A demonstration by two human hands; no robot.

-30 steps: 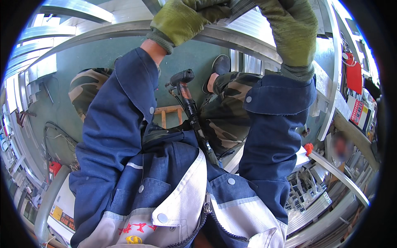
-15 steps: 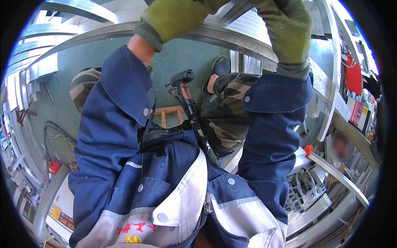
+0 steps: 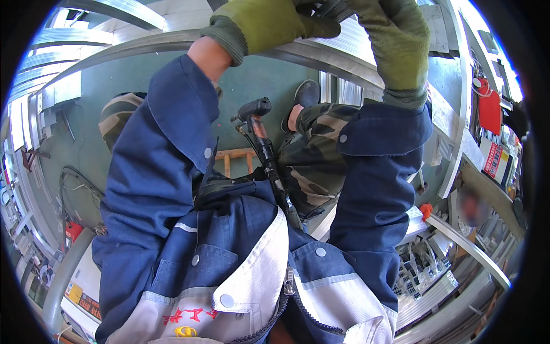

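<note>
My left hand (image 3: pixel 263 26), in an olive-green knit glove, is at the top of the view. Its thumb stretches right beside a short grey ribbed metal piece (image 3: pixel 335 10), and its other fingers curl under, partly cut off. My right hand (image 3: pixel 399 46), gloved alike, bends in from the right toward the same piece, its fingertips cut off by the upper edge. Both hands look closed, but what they grip is not clear. Just below them a long silver metal bar (image 3: pixel 350 64) crosses from left to right.
A power tool with a black head (image 3: pixel 255 108) hangs upright against my front. A small wooden stool (image 3: pixel 235 153) stands on the green floor (image 3: pixel 154 77). Metal profiles (image 3: pixel 74 39) are at the upper left, others stacked at right near a red tag (image 3: pixel 490 112). A cable (image 3: pixel 77 175) lies left.
My left hand has shifted slightly right and down, and its thumb now shows across the grey metal piece. The right hand has barely moved.
</note>
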